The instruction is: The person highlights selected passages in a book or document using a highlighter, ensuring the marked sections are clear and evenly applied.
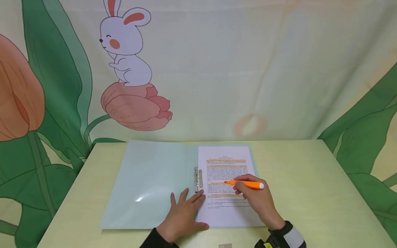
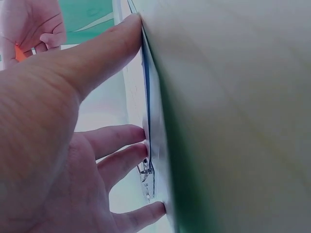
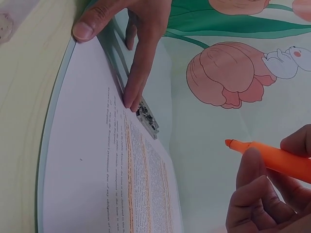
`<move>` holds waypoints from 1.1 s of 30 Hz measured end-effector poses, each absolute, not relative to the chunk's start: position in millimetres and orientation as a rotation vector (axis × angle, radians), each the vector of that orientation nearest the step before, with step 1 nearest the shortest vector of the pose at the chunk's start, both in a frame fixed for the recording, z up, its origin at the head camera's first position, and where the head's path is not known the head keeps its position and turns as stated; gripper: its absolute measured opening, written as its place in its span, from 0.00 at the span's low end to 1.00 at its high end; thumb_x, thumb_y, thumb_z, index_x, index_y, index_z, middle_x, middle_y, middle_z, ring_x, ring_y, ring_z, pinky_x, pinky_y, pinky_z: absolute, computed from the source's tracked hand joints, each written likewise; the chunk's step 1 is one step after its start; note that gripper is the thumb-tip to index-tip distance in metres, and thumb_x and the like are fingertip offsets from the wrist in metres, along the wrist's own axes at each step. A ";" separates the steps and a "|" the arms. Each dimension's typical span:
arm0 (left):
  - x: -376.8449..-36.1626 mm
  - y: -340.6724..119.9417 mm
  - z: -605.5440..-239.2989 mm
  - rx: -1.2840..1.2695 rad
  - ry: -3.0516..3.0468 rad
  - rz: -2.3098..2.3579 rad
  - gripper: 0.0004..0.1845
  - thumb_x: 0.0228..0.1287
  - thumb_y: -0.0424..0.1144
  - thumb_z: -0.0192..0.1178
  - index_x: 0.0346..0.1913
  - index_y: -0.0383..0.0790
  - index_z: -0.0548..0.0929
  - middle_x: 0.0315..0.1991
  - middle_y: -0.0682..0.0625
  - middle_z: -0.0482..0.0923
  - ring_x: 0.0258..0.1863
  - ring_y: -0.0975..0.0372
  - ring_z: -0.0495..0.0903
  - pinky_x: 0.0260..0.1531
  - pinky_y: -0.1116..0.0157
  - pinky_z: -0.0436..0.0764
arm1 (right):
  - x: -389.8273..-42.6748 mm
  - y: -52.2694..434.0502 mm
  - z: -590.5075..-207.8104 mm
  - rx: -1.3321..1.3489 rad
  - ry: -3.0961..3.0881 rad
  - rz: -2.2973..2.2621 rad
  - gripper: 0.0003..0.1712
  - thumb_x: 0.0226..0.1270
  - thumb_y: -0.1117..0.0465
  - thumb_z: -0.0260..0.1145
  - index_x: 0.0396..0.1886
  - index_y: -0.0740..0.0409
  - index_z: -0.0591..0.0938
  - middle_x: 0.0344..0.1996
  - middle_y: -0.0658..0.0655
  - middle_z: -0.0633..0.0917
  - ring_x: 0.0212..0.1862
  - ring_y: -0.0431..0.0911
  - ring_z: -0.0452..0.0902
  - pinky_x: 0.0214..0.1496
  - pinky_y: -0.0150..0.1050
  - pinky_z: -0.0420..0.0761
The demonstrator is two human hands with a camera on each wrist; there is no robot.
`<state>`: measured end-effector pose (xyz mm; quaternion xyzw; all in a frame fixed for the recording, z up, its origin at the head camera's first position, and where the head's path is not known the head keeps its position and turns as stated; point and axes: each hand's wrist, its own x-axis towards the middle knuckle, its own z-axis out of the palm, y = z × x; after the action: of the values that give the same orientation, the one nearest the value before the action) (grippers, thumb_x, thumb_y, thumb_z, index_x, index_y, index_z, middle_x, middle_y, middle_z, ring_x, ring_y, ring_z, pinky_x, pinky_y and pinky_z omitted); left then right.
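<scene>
My right hand (image 1: pixel 255 196) pinches an orange highlighter (image 1: pixel 248 184) over the printed sheet (image 1: pixel 227 218). In the right wrist view the highlighter's tip (image 3: pixel 229 143) is uncapped and points left. Several lines of the print carry orange marking. The sheet lies on the right side of an open pale blue folder (image 1: pixel 155 179), beside its metal clip (image 1: pixel 196 179). My left hand (image 1: pixel 183 215) rests with spread fingers across the folder's spine and the sheet's left edge. Its thumb (image 3: pixel 83 30) presses near the sheet's lower edge, and two fingertips touch the paper just below the clip.
The folder lies on a pale yellow table (image 1: pixel 316 182). A small greyish piece (image 1: pixel 225 246) sits at the table's front edge. Behind the table hangs a cloth backdrop (image 1: pixel 211 69) printed with a rabbit and tulips. A dark band with a device (image 1: pixel 282 237) circles my right wrist.
</scene>
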<state>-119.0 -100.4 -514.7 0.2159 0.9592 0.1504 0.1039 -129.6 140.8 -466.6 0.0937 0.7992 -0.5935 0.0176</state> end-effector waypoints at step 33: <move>-117.9 -101.3 -512.4 0.648 2.846 0.393 0.50 0.44 0.68 0.70 0.71 0.49 0.71 0.74 0.56 0.64 0.73 0.38 0.58 0.60 0.23 0.52 | -133.9 111.2 -499.3 0.150 2.434 -1.812 0.05 0.62 0.59 0.68 0.36 0.53 0.88 0.26 0.52 0.87 0.29 0.47 0.83 0.29 0.34 0.77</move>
<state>-117.9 -101.3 -512.4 0.2191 0.9616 0.1329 0.0982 -133.9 111.2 -499.3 0.0494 0.8001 -0.5955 0.0517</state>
